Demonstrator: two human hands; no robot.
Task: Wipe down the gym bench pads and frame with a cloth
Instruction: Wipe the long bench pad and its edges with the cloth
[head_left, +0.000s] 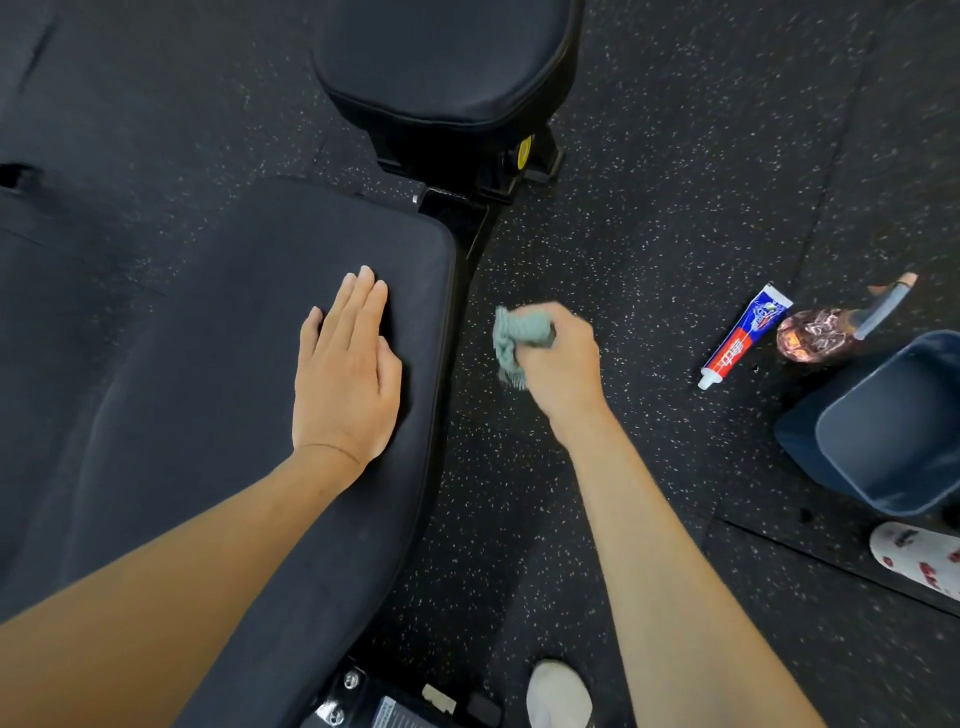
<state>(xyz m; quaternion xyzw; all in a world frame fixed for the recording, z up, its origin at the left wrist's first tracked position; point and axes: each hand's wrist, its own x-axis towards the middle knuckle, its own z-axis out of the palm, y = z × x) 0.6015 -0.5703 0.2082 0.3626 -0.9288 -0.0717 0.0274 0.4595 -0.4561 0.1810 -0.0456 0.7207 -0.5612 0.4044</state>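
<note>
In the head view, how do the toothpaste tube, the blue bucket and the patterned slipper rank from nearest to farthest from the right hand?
1. Toothpaste tube, on the floor just right of the right hand, which grips the cloth.
2. Blue bucket, farther right, at the frame edge.
3. Patterned slipper, lower right, beyond the bucket.
</note>
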